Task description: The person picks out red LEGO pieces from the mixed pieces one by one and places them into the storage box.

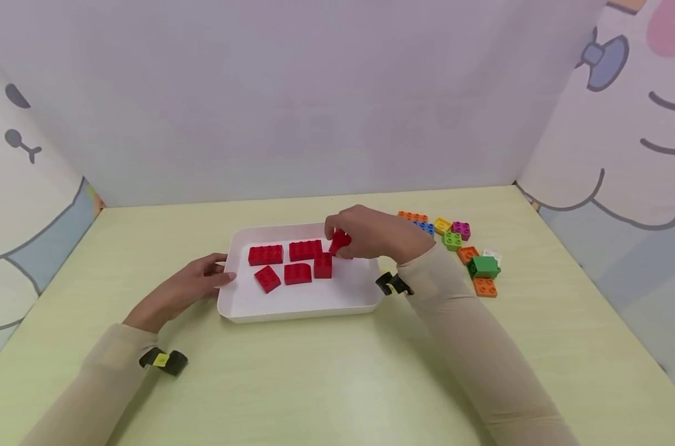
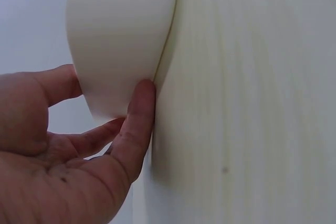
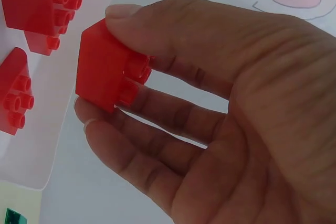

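A white tray (image 1: 304, 314) lies in the middle of the table with several red toy bricks in it. My left hand (image 1: 195, 279) grips the tray's left end, thumb over the rim and fingers against the outer wall (image 2: 121, 40). Over the tray's back right part, my right hand (image 1: 371, 232) pinches a red brick (image 3: 100, 69) between thumb and fingers, its studs turned toward the palm. Closest below that hand stands a small red brick (image 1: 323, 266). Near it are a longer red brick (image 1: 306, 249) and one with a rounded corner (image 1: 298, 273).
Right of the tray lies a loose group of bricks, including orange (image 1: 412, 216), lime (image 1: 452, 240), magenta (image 1: 461, 230) and green (image 1: 484, 267) ones. A pale wall (image 1: 304, 124) closes off the back of the table (image 1: 315, 384), with printed panels at both sides.
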`<state>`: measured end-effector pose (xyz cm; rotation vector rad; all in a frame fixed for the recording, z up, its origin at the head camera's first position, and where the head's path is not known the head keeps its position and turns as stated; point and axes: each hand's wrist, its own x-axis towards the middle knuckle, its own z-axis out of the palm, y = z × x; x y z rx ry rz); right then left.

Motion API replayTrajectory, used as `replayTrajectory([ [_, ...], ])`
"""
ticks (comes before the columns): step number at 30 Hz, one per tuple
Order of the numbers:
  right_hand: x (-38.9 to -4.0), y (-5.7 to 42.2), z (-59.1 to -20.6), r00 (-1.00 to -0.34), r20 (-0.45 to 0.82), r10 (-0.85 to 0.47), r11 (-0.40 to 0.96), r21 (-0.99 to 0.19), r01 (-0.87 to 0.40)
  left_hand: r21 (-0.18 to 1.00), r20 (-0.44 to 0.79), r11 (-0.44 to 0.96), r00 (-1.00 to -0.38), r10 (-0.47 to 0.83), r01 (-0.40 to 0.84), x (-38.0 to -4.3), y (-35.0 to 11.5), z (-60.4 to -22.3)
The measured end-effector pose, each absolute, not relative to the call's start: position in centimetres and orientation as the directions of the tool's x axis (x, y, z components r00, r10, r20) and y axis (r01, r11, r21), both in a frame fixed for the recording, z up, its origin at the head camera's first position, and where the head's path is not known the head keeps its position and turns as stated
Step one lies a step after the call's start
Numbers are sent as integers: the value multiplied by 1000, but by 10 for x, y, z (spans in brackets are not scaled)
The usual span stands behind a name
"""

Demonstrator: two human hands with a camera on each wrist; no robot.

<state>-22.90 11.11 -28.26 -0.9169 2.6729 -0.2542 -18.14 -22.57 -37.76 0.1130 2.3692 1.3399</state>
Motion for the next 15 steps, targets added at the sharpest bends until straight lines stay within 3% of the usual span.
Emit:
replayTrajectory([
  [15, -229, 114, -300, -740, -293, -606, 796, -239, -556, 839, -319, 526, -909, 268, -139, -180, -224, -374],
])
